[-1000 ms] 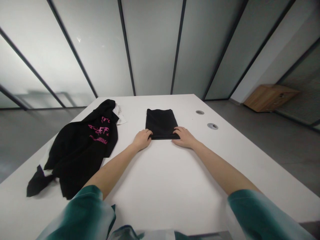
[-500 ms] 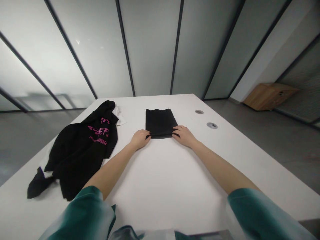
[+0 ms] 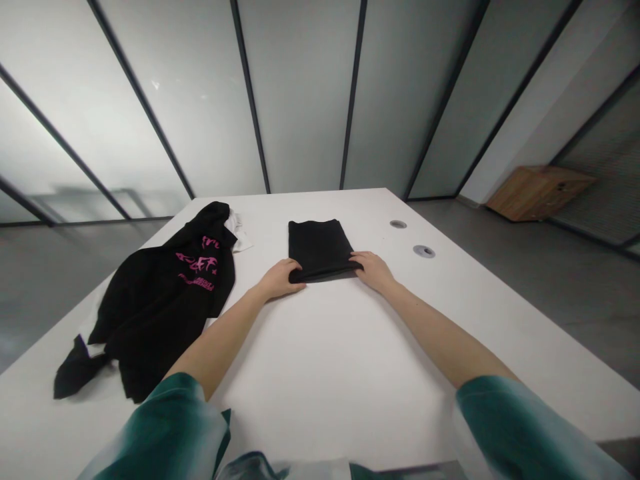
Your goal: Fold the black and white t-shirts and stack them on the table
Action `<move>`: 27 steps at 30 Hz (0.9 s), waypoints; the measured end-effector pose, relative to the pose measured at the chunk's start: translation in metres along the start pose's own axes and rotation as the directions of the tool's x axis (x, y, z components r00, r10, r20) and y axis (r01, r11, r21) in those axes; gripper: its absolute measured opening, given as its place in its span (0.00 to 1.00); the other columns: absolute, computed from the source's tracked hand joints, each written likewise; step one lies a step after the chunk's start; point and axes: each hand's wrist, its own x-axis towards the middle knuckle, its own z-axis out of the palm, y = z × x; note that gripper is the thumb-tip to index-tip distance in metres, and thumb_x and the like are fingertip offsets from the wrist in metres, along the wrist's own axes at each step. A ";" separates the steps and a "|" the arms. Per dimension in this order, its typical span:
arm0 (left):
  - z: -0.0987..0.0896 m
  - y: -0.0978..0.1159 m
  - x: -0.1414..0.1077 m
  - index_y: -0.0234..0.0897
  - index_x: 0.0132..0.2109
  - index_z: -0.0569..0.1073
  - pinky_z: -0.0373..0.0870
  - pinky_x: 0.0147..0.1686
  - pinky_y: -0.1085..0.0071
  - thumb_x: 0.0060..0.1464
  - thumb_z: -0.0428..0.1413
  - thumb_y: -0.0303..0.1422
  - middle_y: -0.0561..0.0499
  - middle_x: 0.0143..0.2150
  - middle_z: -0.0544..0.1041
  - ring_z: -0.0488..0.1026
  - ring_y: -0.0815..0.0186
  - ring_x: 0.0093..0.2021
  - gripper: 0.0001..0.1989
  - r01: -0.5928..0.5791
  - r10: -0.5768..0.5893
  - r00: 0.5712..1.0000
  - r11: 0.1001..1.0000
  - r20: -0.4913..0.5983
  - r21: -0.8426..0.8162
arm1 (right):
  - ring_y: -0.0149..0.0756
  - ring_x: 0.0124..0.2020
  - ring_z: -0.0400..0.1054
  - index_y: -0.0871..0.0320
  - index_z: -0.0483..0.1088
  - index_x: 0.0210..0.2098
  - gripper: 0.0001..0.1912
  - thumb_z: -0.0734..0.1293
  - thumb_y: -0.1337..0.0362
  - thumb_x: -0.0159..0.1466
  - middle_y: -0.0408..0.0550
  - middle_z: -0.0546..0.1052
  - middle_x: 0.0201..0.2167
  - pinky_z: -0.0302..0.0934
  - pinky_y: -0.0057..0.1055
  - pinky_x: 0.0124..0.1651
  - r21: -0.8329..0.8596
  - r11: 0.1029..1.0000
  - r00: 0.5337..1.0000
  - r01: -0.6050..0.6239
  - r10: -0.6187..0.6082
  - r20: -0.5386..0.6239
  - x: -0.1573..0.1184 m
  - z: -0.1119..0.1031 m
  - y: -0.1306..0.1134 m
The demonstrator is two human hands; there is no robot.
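Observation:
A folded black cloth (image 3: 321,245) lies on the white table (image 3: 320,360), its near edge slightly raised. My left hand (image 3: 279,280) grips the near left corner, fingers on top and thumb beneath. At the near right corner, my right hand (image 3: 374,271) is closed on the same cloth. To the left lies a loosely spread black garment (image 3: 165,300) with pink lettering, and some white fabric (image 3: 241,232) shows beside its upper end.
Two round metal grommets (image 3: 424,251) (image 3: 398,224) are set in the table's right part. Beyond the far edge stand frosted glass panels (image 3: 305,93). A wooden cabinet (image 3: 540,192) stands on the floor at the right.
The near edge of the folded cloth has been lifted a little and drawn slightly toward me. My hands have shifted their hold, and the right one is slightly farther right.

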 end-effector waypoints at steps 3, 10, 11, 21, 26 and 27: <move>0.001 0.001 0.000 0.38 0.44 0.78 0.66 0.60 0.60 0.52 0.56 0.33 0.43 0.54 0.77 0.71 0.55 0.56 0.13 -0.023 0.024 1.000 0.998 -0.013 0.056 | 0.45 0.57 0.67 0.54 0.78 0.46 0.21 0.63 0.73 0.55 0.51 0.75 0.56 0.59 0.48 0.63 0.050 0.999 0.998 -0.012 0.015 -0.060 0.001 -0.001 0.003; -0.034 0.009 0.009 0.36 0.35 0.76 0.72 0.41 0.65 0.51 0.52 0.34 0.50 0.30 0.78 0.75 0.61 0.35 0.09 0.108 -0.107 0.994 0.967 0.017 -0.232 | 0.47 0.43 0.73 0.57 0.76 0.32 0.10 0.63 0.65 0.55 0.48 0.80 0.34 0.67 0.44 0.49 0.386 0.921 0.998 -0.063 0.068 0.001 0.014 -0.040 0.006; -0.039 0.010 0.013 0.36 0.34 0.75 0.72 0.38 0.66 0.52 0.53 0.35 0.51 0.28 0.76 0.74 0.62 0.33 0.09 0.130 -0.136 0.991 0.933 0.006 -0.337 | 0.46 0.39 0.73 0.58 0.75 0.32 0.10 0.62 0.64 0.55 0.46 0.78 0.30 0.67 0.42 0.46 0.451 0.886 0.994 -0.110 0.105 0.036 0.018 -0.046 0.005; -0.006 0.000 0.024 0.42 0.57 0.60 0.72 0.33 0.68 0.56 0.58 0.37 0.53 0.34 0.76 0.74 0.67 0.30 0.24 0.471 -0.522 0.831 0.480 0.191 -0.740 | 0.42 0.29 0.71 0.56 0.58 0.57 0.29 0.64 0.62 0.56 0.43 0.75 0.27 0.66 0.35 0.35 0.522 0.694 0.867 -0.496 0.422 0.263 0.033 -0.010 0.003; 0.002 -0.010 0.019 0.42 0.51 0.65 0.73 0.41 0.65 0.54 0.52 0.27 0.53 0.40 0.74 0.73 0.66 0.35 0.17 0.246 -0.268 0.963 0.813 0.036 -0.528 | 0.40 0.30 0.69 0.54 0.59 0.53 0.25 0.60 0.67 0.55 0.43 0.74 0.31 0.65 0.37 0.38 0.369 0.900 0.972 -0.231 0.200 0.122 0.028 -0.006 0.008; 0.003 -0.011 0.021 0.42 0.49 0.66 0.73 0.43 0.63 0.54 0.50 0.26 0.52 0.41 0.74 0.73 0.65 0.38 0.15 0.219 -0.247 0.969 0.868 -0.005 -0.447 | 0.41 0.33 0.70 0.54 0.60 0.53 0.24 0.59 0.67 0.56 0.45 0.75 0.34 0.65 0.38 0.41 0.338 0.922 0.982 -0.189 0.170 0.085 0.030 -0.007 0.008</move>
